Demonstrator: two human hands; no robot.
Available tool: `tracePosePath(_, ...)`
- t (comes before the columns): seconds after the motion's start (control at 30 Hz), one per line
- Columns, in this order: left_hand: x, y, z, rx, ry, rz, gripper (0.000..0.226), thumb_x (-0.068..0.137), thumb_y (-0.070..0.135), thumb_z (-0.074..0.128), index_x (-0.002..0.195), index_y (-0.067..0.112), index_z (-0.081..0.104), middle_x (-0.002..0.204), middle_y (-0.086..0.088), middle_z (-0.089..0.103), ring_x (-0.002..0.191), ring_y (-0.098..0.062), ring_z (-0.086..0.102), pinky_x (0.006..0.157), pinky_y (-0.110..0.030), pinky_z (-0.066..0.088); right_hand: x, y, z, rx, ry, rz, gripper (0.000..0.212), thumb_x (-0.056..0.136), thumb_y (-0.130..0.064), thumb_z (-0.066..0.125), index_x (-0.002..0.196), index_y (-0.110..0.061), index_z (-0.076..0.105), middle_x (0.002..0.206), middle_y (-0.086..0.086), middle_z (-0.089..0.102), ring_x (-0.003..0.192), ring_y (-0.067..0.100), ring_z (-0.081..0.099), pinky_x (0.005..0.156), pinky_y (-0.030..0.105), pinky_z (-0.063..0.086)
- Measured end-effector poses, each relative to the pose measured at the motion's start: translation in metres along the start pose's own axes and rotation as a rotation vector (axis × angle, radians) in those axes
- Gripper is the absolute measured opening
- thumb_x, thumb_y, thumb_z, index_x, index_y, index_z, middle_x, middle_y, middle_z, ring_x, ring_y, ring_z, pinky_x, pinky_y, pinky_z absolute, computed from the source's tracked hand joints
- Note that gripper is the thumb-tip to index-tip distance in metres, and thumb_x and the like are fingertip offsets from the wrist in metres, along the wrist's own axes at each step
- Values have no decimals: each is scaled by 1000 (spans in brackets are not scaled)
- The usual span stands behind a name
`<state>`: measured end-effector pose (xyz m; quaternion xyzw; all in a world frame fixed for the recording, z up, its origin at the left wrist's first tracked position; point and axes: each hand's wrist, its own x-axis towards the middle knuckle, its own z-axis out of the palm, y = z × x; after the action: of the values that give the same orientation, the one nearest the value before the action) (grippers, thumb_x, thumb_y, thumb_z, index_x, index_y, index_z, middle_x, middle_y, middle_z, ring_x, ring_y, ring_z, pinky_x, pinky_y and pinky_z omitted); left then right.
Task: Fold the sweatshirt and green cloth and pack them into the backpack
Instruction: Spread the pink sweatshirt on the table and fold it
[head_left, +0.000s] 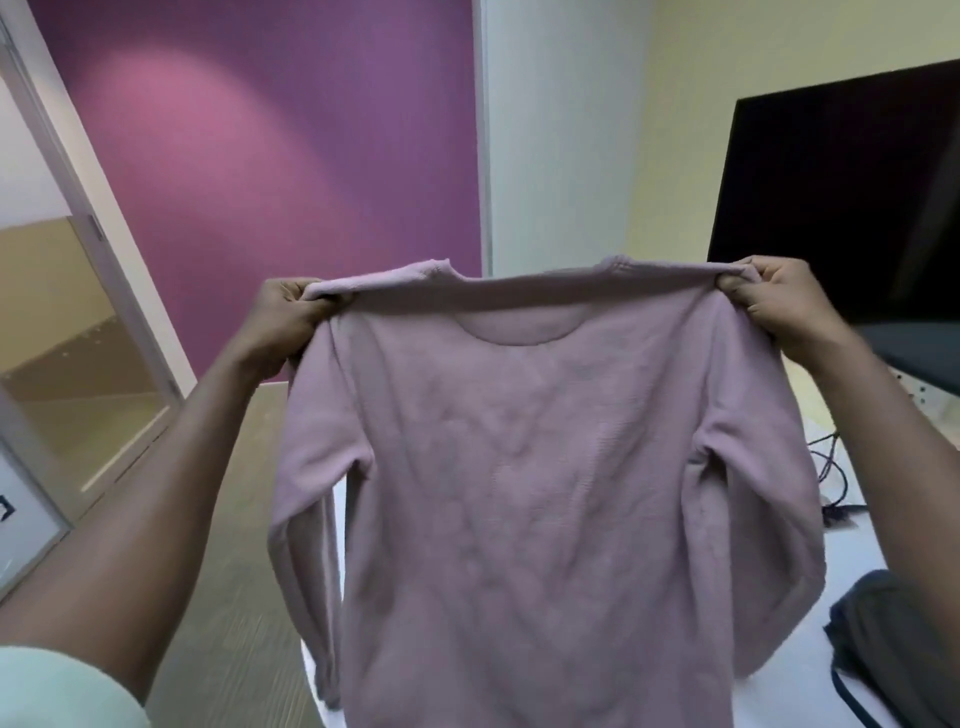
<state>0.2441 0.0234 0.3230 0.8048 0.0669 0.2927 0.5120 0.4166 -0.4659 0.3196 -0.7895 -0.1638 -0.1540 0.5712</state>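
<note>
Head view: pink sweatshirt (545, 467) held up in the air, spread flat facing the camera, neckline at top centre, body hanging down and filling the middle of the frame. Left hand (283, 317) grips the left shoulder of the sweatshirt, fingers (311, 306) curled round bunched fabric at the top left corner. Right hand (779, 296) grips the right shoulder the same way, its fingers clenched on the fabric at the top right corner. Top edge stretched nearly straight between the two hands. Both sleeves hang loose down the sides of the body, left one dropping to the lower left, right one folded in against the side seam. Both forearms bare, reaching up from the near edge; pale sleeve (57, 691) at near left corner. White worktop (852, 540) shows behind the sweatshirt on the right, mostly hidden by it. Dark grey backpack (904, 649) lies on the worktop at near right, partly cut by the frame edge, apart from the sweatshirt's hem. Black cables (831, 467) lie on the worktop farther back on the right. Dark monitor (852, 197) stands at far right. Purple wall (270, 130) at far left-centre, white column right of it, glass partition (78, 322) at left. Green cloth not visible in this view. Frame slightly blurred.
</note>
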Motion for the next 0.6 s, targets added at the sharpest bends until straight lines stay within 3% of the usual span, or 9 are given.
tracePosePath(0.07, 9, -29, 11, 88, -14, -50, 13, 91, 6, 65, 85, 15, 73, 47, 18, 57, 40, 5, 41, 37, -12, 31, 6, 26, 18, -128, -3, 29, 14, 91, -13, 63, 78, -15, 67, 73, 4, 56, 72, 15, 47, 61, 30, 34)
tracePosePath(0.17, 25, -78, 27, 188, -27, -108, 12, 89, 7, 67, 89, 16, 75, 44, 19, 53, 37, 4, 36, 36, -14, 28, 13, 62, 44, -328, 1, 74, 10, 86, -16, 65, 81, -12, 71, 75, 4, 65, 77, 20, 56, 66, 33, 40)
tracePosePath(0.27, 47, -125, 43, 277, -43, -143, 7, 82, 15, 73, 79, 20, 77, 46, 16, 55, 45, -1, 40, 45, -21, 31, 20, 93, 71, -536, -42, 122, 10, 84, -18, 67, 82, -11, 73, 81, 10, 69, 85, 30, 61, 70, 38, 46)
tracePosePath(0.4, 80, -188, 58, 459, -152, -159, 11, 76, 31, 72, 82, 26, 79, 70, -4, 72, 63, -12, 54, 59, -29, 38, 34, 131, 111, -726, -167, 262, 7, 82, -23, 67, 78, -27, 70, 85, 2, 66, 92, 30, 60, 68, 33, 41)
tracePosePath(0.6, 129, -264, 85, 570, -268, -180, 4, 81, 24, 74, 80, 24, 79, 66, -5, 69, 70, -22, 60, 60, -31, 40, 63, 181, 170, -868, -146, 334, 10, 82, -22, 66, 84, -18, 75, 89, 13, 69, 90, 36, 61, 66, 34, 42)
